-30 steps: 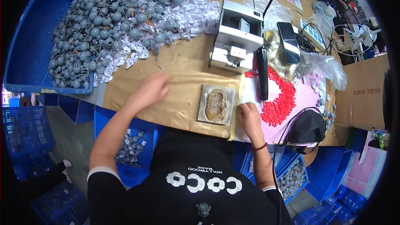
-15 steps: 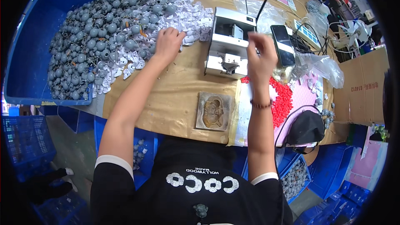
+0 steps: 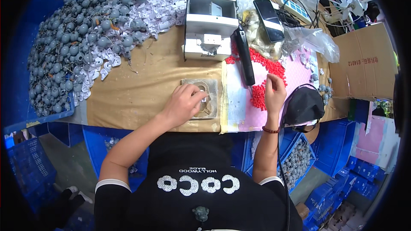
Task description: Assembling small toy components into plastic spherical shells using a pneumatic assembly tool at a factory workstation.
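My left hand (image 3: 183,105) is over the square metal block (image 3: 212,86), which has a shaped hollow in its top. Its fingers are pinched at the hollow, with a bit of a small white plastic part (image 3: 204,99) showing at the tips. My right hand (image 3: 275,96) is beside the pile of small red plastic pieces (image 3: 258,98). Thumb and fingertips are pressed together there; whatever is between them is too small to make out. A black pen-shaped electric screwdriver (image 3: 243,53) hangs by its cord between the white-and-black machine (image 3: 208,38) and the red pieces.
A blue bin (image 3: 17,81) at left spills grey ball-shaped parts (image 3: 64,55) and white plastic parts (image 3: 160,10) onto the table. At right are a phone (image 3: 269,19), plastic bags, a power strip (image 3: 295,8), a black cap-like cloth item (image 3: 305,105) and a cardboard box (image 3: 364,60).
My left hand has moved from the white parts to the metal block. My right hand has come down from beside the machine to the red pieces. The screwdriver now shows, hanging. The view has shifted.
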### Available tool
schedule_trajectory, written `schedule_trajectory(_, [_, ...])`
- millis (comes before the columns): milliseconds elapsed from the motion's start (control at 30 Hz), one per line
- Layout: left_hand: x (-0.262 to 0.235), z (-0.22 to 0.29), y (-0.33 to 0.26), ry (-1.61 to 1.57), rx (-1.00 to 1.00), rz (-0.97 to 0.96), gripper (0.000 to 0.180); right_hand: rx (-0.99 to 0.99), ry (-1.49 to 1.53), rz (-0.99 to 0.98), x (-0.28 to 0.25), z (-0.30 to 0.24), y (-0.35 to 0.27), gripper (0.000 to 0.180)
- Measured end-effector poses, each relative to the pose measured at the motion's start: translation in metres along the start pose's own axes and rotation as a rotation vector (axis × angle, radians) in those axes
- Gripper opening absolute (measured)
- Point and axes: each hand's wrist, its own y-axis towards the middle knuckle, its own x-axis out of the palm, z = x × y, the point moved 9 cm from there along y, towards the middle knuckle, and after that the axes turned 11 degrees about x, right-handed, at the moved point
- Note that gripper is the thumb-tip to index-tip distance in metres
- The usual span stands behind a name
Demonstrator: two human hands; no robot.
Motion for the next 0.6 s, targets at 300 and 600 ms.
schedule_trajectory(300, [0.025,-0.016,-0.002,0.035,-0.036,-0.199,0.036,-0.304,-0.546,-0.258,0.032,0.008,-0.016,0.013])
schedule_trajectory(600, [0.001,-0.018,-0.014,0.038,-0.153,0.021,0.054,-0.326,-0.548,-0.235,0.033,0.025,-0.007,0.01])
